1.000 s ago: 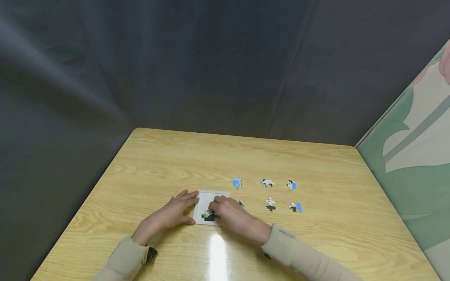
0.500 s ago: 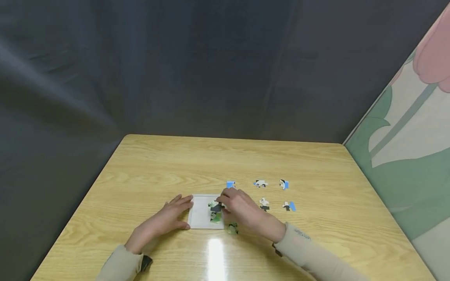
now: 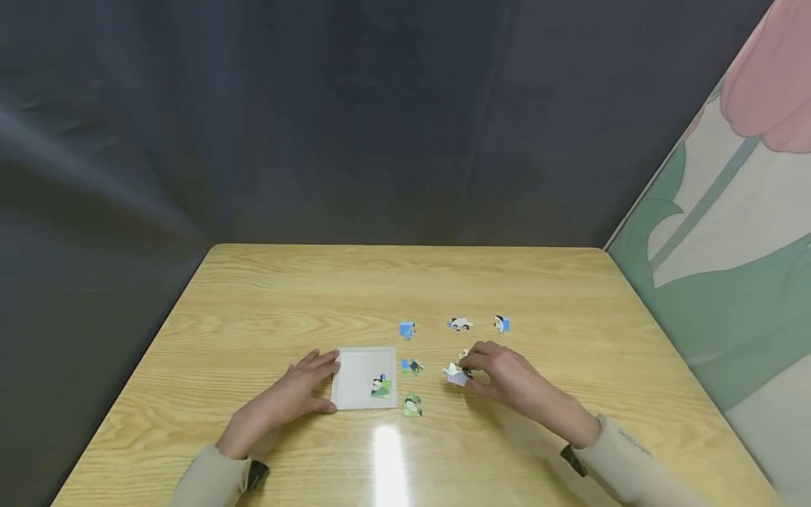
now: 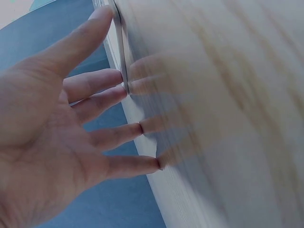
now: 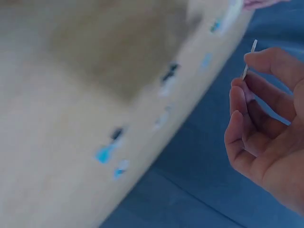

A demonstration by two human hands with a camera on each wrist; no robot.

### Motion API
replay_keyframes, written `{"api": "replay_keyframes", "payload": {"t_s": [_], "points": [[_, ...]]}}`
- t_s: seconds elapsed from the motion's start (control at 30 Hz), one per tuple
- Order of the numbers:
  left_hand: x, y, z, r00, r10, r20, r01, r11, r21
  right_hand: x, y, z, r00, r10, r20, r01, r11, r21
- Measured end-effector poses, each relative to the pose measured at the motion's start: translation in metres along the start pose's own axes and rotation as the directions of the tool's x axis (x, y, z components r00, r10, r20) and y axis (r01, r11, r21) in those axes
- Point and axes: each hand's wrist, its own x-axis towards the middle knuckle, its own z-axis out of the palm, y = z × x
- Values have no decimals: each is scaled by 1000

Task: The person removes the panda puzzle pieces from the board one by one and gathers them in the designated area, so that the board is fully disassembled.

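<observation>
My right hand [image 3: 510,373] pinches a jigsaw puzzle piece [image 3: 455,374] just above the table, right of the square white puzzle tray [image 3: 355,380]. In the right wrist view that piece [image 5: 250,57] shows edge-on between thumb and fingers. My left hand [image 3: 288,398] rests at the tray's left side, fingers straight and spread, fingertips and thumb at its rim; in the left wrist view the thumb tip meets the tray's edge [image 4: 119,42]. One green, black and white piece [image 3: 381,387] lies in the tray's lower right corner.
Loose pieces lie right of the tray: a blue one [image 3: 407,329], a panda-face one [image 3: 460,324], a blue-and-white one [image 3: 502,324], a blue-green one [image 3: 412,367] and a green one [image 3: 412,404]. Another [image 3: 464,353] is partly behind my right hand. A dark curtain [image 3: 393,127] hangs behind the table.
My right hand has moved from over the tray out to the right, carrying a puzzle piece with it. My left hand has stayed at the tray's left side. The head view has shifted slightly.
</observation>
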Motion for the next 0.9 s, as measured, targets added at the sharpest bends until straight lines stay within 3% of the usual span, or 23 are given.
{"api": "replay_keyframes", "payload": {"t_s": [0.27,0.67,0.9], "points": [[2,-3,-1,1000,7,-16,-6,998,66,-22,-1,10,996,24,87,-30,997,68],[-5,-5,-4,1000,-22,-20,24,995,102,-26,1,27,997,-13,74,9,999,54],[-8,-8,-5,1000,-4,-19,6,995,98,-27,1,33,997,-1,74,-2,999,43]]}}
